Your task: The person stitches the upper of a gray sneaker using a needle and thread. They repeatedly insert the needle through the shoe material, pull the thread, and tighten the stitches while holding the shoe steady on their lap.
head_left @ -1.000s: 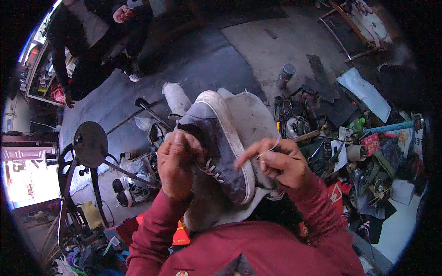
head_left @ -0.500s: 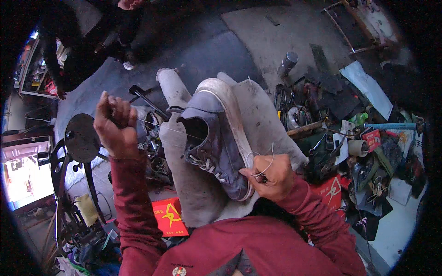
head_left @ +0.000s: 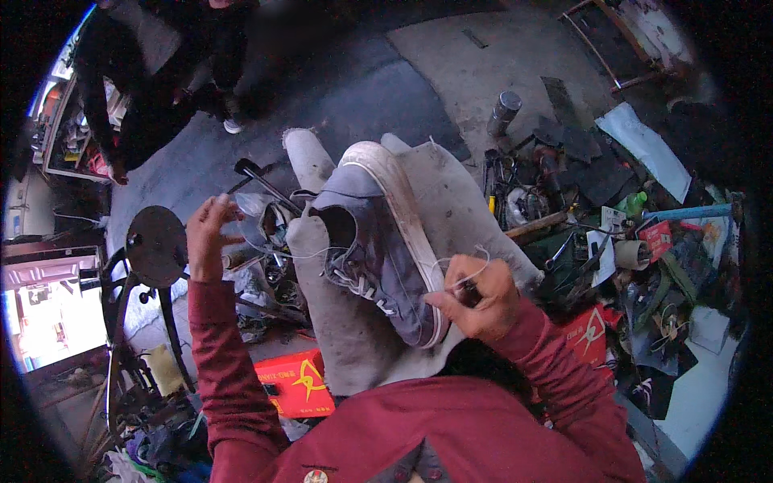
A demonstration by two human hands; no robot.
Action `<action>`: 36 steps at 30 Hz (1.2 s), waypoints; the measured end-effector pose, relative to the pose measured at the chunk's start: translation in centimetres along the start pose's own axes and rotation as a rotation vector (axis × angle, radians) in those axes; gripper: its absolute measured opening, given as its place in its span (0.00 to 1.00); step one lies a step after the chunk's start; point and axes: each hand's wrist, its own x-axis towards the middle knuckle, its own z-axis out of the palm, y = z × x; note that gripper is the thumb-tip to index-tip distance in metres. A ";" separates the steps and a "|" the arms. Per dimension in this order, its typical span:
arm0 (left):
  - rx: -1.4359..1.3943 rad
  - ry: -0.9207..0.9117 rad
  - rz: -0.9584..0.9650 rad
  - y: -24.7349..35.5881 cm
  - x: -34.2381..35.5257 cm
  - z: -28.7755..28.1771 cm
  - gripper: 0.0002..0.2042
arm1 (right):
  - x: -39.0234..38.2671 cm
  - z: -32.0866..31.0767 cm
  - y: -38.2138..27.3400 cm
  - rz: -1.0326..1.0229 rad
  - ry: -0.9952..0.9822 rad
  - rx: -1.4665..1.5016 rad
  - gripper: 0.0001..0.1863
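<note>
We have the grey sneaker (head_left: 385, 249) lying on its side across the pale cloth (head_left: 346, 338) that covers our lap, its white sole (head_left: 403, 209) turned to the right and its opening facing left. A thin white thread (head_left: 282, 253) runs from the shoe's left side out to our left hand, and another loop of it curls above our right hand by the sole edge.

Our right hand (head_left: 477, 299) sits just beside the lower end of the sole, fingers (head_left: 441, 299) clenched around a small dark tool (head_left: 469, 294) and pinching the thread there. Our left hand (head_left: 208, 235) is raised well apart from the shoe, out to the left, forearm upright in its red sleeve (head_left: 221, 362), fingers curled on the thread and drawing it taut.

Room around the shoe is tight. To the left, a dark round metal stand (head_left: 156, 245) and a tangle of metal parts lie just past the raised hand. A red box (head_left: 296, 382) rests on the floor below the cloth's left edge. To the right, tools, scraps and a roll of tape (head_left: 632, 254) crowd the floor close to our right elbow. Ahead, the grey floor (head_left: 354, 88) lies open up to a metal can (head_left: 504, 111) and a person standing at upper left.
</note>
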 end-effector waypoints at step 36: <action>0.005 -0.633 0.185 8.2 -10.5 4.4 0.22 | -13.5 -8.8 -6.6 0.206 -0.503 -0.573 0.12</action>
